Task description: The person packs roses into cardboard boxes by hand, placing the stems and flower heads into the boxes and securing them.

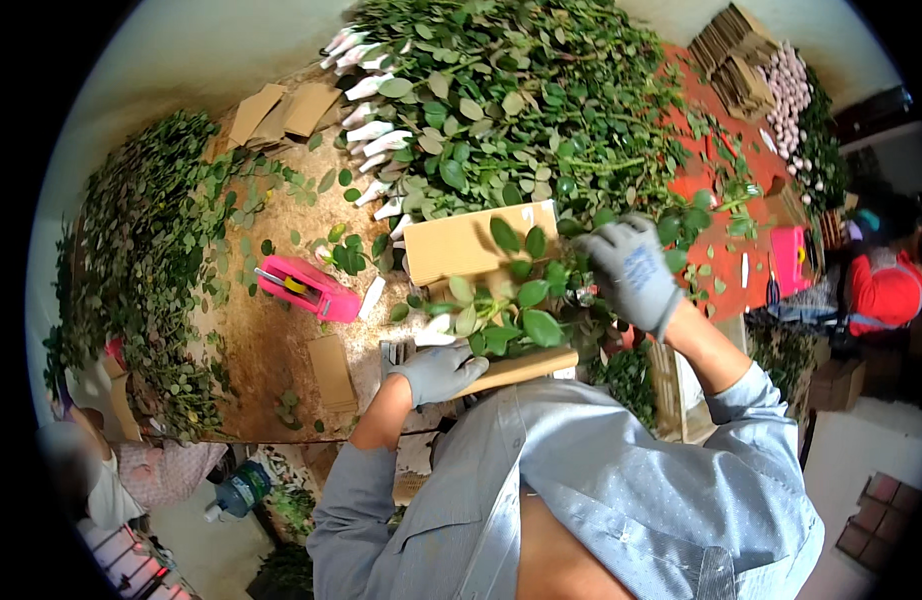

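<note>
Grey knit gloves cover both hands. The left hand [439, 372] lies with fingers curled loosely on the near end of a cardboard sheet [478, 243], pressing down beside the lower edge where the sheet folds toward the person. The right hand [633, 272] is raised over the far right side of the sheet, its fingers bent and closed around a bunch of leafy stems [511, 305] — exactly what the fingertips pinch is hidden by leaves. The stems lie across the cardboard, their green leaves spilling over its middle, between the two hands.

All this sits on a worn wooden table [271, 340]. Beyond the sheet is a large heap of cut roses [521, 100], with white paper-wrapped buds [371, 130] lined along its left edge. A pink tape dispenser [306, 287] rests to the left of the cardboard, well apart from the left hand, and a small brown card [331, 372] lies nearer the table's front edge. More flat cardboard pieces [281, 110] lie at the far left corner, and loose foliage [151, 270] banks along the left side of the table.

At the right, another person in a red top [886, 290] sits beside a second pink dispenser [787, 258] on a red surface.
</note>
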`<state>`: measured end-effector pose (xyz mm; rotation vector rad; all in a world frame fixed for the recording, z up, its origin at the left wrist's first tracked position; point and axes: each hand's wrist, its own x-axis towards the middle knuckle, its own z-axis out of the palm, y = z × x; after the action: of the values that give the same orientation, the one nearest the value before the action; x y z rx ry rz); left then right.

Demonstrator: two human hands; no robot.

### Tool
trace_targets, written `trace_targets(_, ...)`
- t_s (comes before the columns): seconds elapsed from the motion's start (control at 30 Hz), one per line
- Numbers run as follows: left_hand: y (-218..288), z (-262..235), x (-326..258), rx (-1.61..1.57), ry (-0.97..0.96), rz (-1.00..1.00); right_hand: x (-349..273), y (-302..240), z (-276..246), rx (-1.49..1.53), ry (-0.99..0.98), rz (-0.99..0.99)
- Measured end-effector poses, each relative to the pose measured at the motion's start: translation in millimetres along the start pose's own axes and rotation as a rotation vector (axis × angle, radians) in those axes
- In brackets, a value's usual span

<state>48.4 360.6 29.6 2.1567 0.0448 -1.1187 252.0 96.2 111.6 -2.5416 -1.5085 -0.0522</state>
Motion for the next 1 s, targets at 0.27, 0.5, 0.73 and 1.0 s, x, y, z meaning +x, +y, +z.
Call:
trace_targets(0.27, -1.4, 4.6, -1.2, -0.08, 0.078, 0.047, -29.7, 5.2, 117.8, -0.222, -0.595, 0.116)
trace_targets(0.5, -13.7, 14.7, 5.6, -0.085, 0.103, 0.063, 8.1, -46.8, 62.2, -0.21, -0.615, -0.104)
trace_targets(0.73, -3.2, 6.4, 2.0, -0.091, 0.1, 0.079, 41.8, -77.8, 157.6, 0.101, -0.405, -0.32)
trace_targets(1.0, -21.8, 1.2, -0.5, -0.055, 0.335, 0.203, 41.4, -86.8, 190.5, 0.192, -0.438, -0.366)
